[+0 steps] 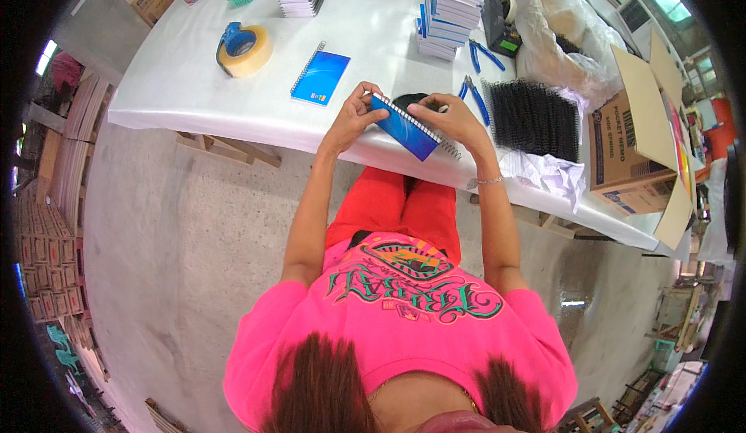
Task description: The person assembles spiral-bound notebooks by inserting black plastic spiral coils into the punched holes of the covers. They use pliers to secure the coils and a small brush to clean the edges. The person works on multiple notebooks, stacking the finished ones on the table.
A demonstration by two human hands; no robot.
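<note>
A small blue notebook (406,134) is held up at the table's near edge, a black spiral coil (449,150) running along its upper side and sticking out past its right end. My left hand (360,114) pinches its left end between thumb and fingers. The fingers of my right hand (454,120) are closed on the coil near the notebook's right part. Behind my hands lies a dark round object (409,103), partly hidden. To the left, another blue spiral notebook (321,78) lies flat on the white-covered table (256,110).
Blue-handled pliers (476,100) and a second pair (486,57) lie right of my hands, beside many black coils (534,120). An open cardboard box (631,153) stands at the right. Notebook stacks (451,13), a tape dispenser (501,25) and a tape roll (249,50) sit farther back.
</note>
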